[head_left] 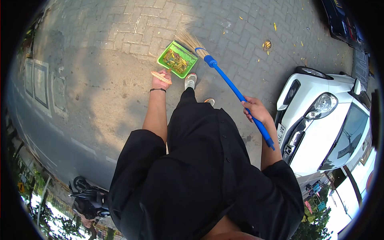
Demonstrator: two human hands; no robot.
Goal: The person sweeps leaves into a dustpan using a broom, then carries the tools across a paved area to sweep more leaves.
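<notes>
My left hand [161, 83] is closed around the orange-and-cream handle [161, 77] of a green dustpan [184, 51]. Yellow and brown leaves [175, 61] lie inside the pan, which is just ahead of my shoe [191, 81]. With my right hand [257, 109] I grip the blue stick of a broom [230, 83], which slants forward and to the left. Its pale straw bristles [190, 41] fan out beside the far right edge of the dustpan, over the paving.
Grey paving bricks [244, 48] stretch ahead, with a few leaves [267, 45] scattered to the right. A white car [316, 132] is parked close on my right, a dark vehicle [340, 24] beyond it. On the left runs a road [44, 128]; a motorcycle [90, 200] stands behind left.
</notes>
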